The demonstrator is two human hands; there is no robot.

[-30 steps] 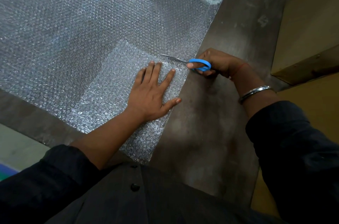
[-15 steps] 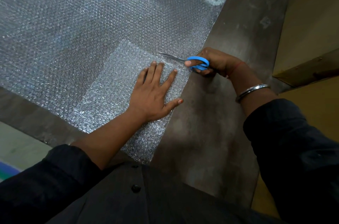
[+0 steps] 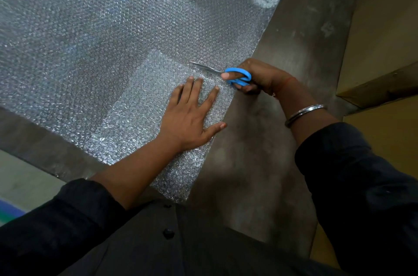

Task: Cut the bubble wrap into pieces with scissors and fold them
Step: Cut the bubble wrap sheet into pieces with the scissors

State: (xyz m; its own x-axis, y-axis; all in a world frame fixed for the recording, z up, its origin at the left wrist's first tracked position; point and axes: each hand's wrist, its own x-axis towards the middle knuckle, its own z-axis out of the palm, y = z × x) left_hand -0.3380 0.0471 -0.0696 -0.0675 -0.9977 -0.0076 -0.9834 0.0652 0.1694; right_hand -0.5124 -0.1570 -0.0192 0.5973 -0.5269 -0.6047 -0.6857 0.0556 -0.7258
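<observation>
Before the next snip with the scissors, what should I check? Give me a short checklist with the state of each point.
1. Left hand presses flat on the bubble wrap: ok.
2. Right hand grips the scissors: ok.
3. Left fingertips apart from the blades: ok, but close.
4. Blades lie over the wrap: ok.
5. Blades straddle the sheet: cannot tell.
6. Wrap lies flat on the table: ok.

Dim indoor light, wide-angle view, soft focus overall.
Bubble wrap (image 3: 95, 33) caught small glints and a blue-white sheen, brightest toward upper left. Soft shadow fell on the table (image 3: 246, 162) below both forearms. Dark sleeves lost detail near the lower edge. Straight edges bowed at the frame's borders; the far corners were slightly smeared.
</observation>
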